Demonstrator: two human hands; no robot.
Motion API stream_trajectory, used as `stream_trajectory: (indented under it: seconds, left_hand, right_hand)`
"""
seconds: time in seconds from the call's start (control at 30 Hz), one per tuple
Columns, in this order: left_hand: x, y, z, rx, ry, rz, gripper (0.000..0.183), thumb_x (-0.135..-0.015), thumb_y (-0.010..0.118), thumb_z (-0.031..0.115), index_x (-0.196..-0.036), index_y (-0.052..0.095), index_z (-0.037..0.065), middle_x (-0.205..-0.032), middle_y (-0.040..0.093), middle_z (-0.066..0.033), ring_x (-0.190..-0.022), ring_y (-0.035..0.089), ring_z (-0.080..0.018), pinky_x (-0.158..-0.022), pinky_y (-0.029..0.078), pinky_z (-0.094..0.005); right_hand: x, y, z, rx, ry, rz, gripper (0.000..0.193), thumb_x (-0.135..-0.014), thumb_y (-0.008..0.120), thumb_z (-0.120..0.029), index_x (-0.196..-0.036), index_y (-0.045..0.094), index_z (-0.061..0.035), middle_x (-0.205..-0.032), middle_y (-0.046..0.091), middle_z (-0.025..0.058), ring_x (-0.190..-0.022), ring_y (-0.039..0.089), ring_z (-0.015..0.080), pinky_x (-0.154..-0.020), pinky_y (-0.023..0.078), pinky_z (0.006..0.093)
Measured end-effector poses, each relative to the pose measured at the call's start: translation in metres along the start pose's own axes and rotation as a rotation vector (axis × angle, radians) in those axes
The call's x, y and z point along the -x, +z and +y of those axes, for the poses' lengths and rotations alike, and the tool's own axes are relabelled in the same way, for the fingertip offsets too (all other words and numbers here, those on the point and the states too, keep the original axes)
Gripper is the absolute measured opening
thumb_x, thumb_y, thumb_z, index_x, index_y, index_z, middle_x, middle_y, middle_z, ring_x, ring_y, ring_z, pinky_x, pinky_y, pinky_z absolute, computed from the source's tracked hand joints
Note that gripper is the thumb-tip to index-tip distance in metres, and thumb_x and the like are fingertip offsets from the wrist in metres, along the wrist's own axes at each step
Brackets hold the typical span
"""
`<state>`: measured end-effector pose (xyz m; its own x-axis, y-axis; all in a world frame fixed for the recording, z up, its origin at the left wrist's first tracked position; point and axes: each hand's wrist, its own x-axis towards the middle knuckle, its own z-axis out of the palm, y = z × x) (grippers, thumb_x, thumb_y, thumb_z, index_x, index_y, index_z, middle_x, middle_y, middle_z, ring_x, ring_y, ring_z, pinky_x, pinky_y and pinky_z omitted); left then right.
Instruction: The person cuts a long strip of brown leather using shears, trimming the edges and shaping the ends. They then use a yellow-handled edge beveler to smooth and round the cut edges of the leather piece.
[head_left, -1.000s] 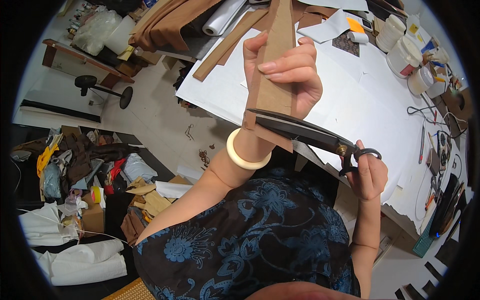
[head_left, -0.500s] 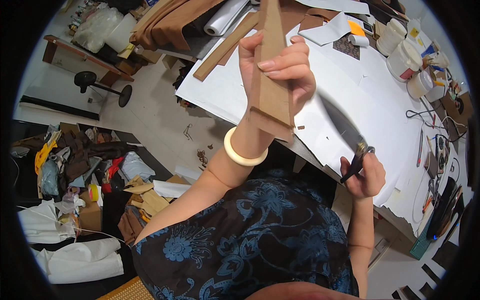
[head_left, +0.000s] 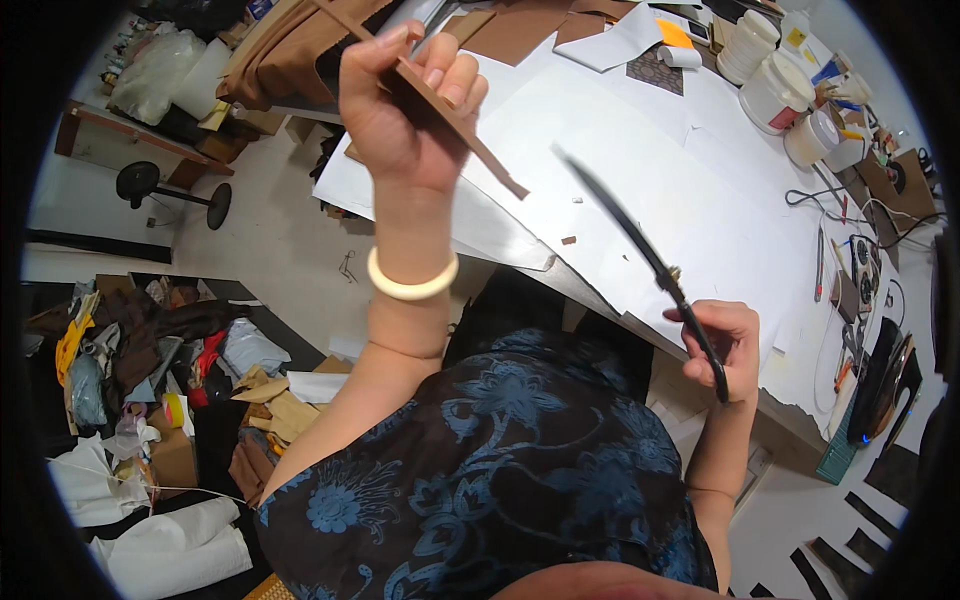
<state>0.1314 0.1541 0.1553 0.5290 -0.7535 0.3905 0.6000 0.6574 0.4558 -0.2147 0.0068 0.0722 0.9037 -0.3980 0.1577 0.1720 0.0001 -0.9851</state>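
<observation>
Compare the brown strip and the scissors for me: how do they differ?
The brown strip is brown; the scissors are mostly black. The left hand holds the strip, which sticks out on both sides; the right hand holds the scissors by the handle end. Both slant and look narrow from here.

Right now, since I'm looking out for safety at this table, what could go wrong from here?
The right hand holds the black scissors with their tip angled toward the left hand's side; if the hands come together carelessly, the tip might nick the left hand or scratch the brown piece it holds. Small brown scraps lie on the white sheet near the table's front edge, so a sleeve or arm could brush them off.
</observation>
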Motion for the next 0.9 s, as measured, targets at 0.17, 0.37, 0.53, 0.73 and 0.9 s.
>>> stream_trajectory:
  seconds: [0.17, 0.37, 0.53, 0.73, 0.9]
  left_hand:
    - [-0.011, 0.016, 0.012, 0.109, -0.385, -0.090, 0.030, -0.101, 0.051, 0.027, -0.111, 0.059, 0.000, -0.073, 0.052, -0.0074, -0.058, 0.058, -0.0216, -0.053, 0.047, -0.0307]
    - [-0.022, -0.003, -0.006, 0.113, -0.675, -0.171, 0.023, -0.099, 0.056, 0.016, -0.115, 0.063, 0.001, -0.071, 0.053, -0.0085, -0.053, 0.058, -0.0240, -0.051, 0.050, -0.0302]
    - [-0.022, 0.002, -0.010, 0.142, -0.708, -0.168, 0.019, -0.099, 0.055, 0.013, -0.109, 0.064, 0.000, -0.073, 0.061, -0.0121, -0.056, 0.064, -0.0268, -0.050, 0.054, -0.0312]
    - [-0.022, 0.002, -0.013, 0.140, -0.704, -0.156, 0.015, -0.097, 0.057, 0.011, -0.103, 0.061, -0.002, -0.075, 0.066, -0.0148, -0.055, 0.067, -0.0282, -0.050, 0.057, -0.0321]
    - [-0.024, -0.003, -0.016, 0.147, -0.716, -0.175, 0.013, -0.096, 0.057, 0.010, -0.103, 0.059, -0.001, -0.075, 0.067, -0.0150, -0.055, 0.067, -0.0281, -0.050, 0.058, -0.0315]
  right_hand:
    - [-0.005, -0.024, -0.012, -0.161, 0.237, -0.229, 0.057, -0.066, 0.096, -0.024, -0.108, 0.076, 0.0092, -0.067, 0.063, 0.0002, -0.054, 0.048, 0.0029, -0.049, 0.029, 0.0184]
    - [-0.025, -0.017, -0.028, -0.139, 0.277, -0.324, 0.058, -0.064, 0.097, -0.023, -0.108, 0.076, 0.0092, -0.065, 0.064, 0.0015, -0.053, 0.048, 0.0028, -0.049, 0.031, 0.0185]
    - [-0.029, -0.015, -0.033, -0.096, 0.274, -0.343, 0.060, -0.063, 0.098, -0.025, -0.107, 0.076, 0.0093, -0.064, 0.063, 0.0013, -0.052, 0.048, 0.0028, -0.048, 0.030, 0.0181]
    - [-0.030, -0.016, -0.035, -0.046, 0.256, -0.358, 0.060, -0.063, 0.099, -0.027, -0.106, 0.077, 0.0083, -0.062, 0.062, 0.0002, -0.050, 0.047, 0.0021, -0.047, 0.028, 0.0184]
    - [-0.031, -0.019, -0.036, 0.015, 0.238, -0.379, 0.056, -0.064, 0.099, -0.025, -0.105, 0.078, 0.0066, -0.061, 0.062, 0.0003, -0.049, 0.046, 0.0016, -0.046, 0.027, 0.0186]
